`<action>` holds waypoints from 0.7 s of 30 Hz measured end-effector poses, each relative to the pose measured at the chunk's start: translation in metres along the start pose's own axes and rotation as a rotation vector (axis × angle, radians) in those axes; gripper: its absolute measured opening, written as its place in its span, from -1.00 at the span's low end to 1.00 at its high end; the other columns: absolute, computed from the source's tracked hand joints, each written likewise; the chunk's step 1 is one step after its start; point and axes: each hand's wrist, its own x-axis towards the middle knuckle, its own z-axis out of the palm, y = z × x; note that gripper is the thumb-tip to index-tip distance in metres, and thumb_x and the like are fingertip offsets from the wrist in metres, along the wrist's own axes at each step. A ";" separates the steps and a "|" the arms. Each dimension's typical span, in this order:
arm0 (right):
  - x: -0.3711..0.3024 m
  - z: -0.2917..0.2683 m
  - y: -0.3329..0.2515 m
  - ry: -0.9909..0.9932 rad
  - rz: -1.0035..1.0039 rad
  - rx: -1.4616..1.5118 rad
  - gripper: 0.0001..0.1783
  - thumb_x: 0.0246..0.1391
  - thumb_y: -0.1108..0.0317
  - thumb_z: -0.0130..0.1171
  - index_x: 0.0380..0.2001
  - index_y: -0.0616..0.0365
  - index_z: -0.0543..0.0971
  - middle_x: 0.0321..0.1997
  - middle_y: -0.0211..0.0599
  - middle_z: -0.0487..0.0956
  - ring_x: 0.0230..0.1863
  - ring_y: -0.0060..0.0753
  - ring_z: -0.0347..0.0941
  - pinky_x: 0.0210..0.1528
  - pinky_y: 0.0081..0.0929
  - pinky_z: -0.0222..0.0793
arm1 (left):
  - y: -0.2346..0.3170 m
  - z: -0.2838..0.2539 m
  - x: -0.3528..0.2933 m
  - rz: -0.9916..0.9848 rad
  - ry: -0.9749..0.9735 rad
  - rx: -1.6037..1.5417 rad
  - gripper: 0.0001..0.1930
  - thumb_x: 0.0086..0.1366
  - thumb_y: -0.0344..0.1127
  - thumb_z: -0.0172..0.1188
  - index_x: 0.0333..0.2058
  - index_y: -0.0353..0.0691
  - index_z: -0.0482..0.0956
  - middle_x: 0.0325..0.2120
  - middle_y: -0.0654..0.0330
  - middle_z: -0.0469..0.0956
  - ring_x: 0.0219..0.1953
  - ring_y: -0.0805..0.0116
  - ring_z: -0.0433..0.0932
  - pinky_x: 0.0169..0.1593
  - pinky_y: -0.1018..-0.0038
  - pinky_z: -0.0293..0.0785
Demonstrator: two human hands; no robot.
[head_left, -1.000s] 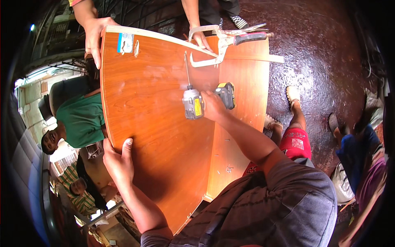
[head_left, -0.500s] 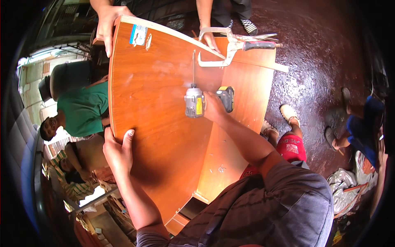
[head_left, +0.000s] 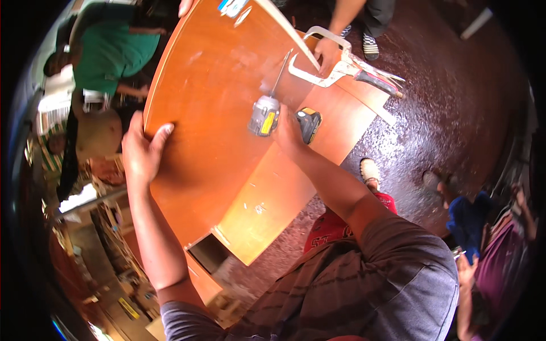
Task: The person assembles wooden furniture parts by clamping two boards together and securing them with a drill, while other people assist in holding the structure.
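Observation:
My right hand (head_left: 289, 129) is wrapped round the handle of a grey and black cordless drill (head_left: 264, 116) with a yellow label. A long thin bit (head_left: 281, 74) points from it toward the far edge of an orange-brown wooden panel (head_left: 210, 108). Whether the tip touches wood I cannot tell. My left hand (head_left: 142, 149) grips the panel's left edge, thumb on the face and fingers behind it. At the far right a locking C-clamp (head_left: 341, 67) sits across the panel's edge. Beside the clamp's jaws is another person's hand (head_left: 326, 55).
A second wooden panel (head_left: 256, 219) adjoins the first on the right. Fingertips of another person (head_left: 185, 7) show at the far left corner. People stand at left, one in a green shirt (head_left: 108, 59), and at lower right. The dark floor (head_left: 409, 142) looks shiny.
The view has turned, so panel, drill and clamp appear tilted and shifted. My right hand keeps the drill and my left hand keeps the panel edge.

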 end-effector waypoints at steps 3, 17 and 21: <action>-0.002 -0.007 0.000 -0.112 0.035 -0.078 -0.37 -0.19 0.52 0.31 0.00 0.22 0.30 -0.11 0.17 0.50 -0.03 0.23 0.43 -0.04 -0.06 0.36 | -0.008 0.005 0.001 -0.022 -0.019 -0.051 -0.67 0.18 -0.29 0.34 -0.18 -0.34 0.47 -0.33 -0.04 0.62 -0.29 0.21 0.63 -0.18 0.41 0.48; -0.014 -0.039 -0.037 -0.274 0.087 -0.397 -0.37 -0.21 0.31 0.45 -0.10 0.27 0.34 -0.06 0.16 0.53 -0.01 0.19 0.47 0.00 -0.07 0.40 | -0.012 0.000 -0.024 0.074 0.126 -0.034 -0.60 0.08 -0.19 0.31 -0.15 -0.24 0.46 -0.29 -0.06 0.57 -0.19 -0.01 0.57 -0.11 0.23 0.46; -0.013 -0.029 -0.048 -0.280 -0.006 -0.562 -0.36 -0.18 0.25 0.44 -0.10 0.34 0.36 -0.10 0.17 0.55 -0.01 0.18 0.47 -0.02 -0.08 0.41 | -0.046 0.015 -0.027 0.641 0.805 -0.073 -0.58 0.09 -0.20 0.29 -0.08 -0.19 0.46 -0.12 -0.03 0.55 -0.09 0.06 0.56 -0.04 0.27 0.46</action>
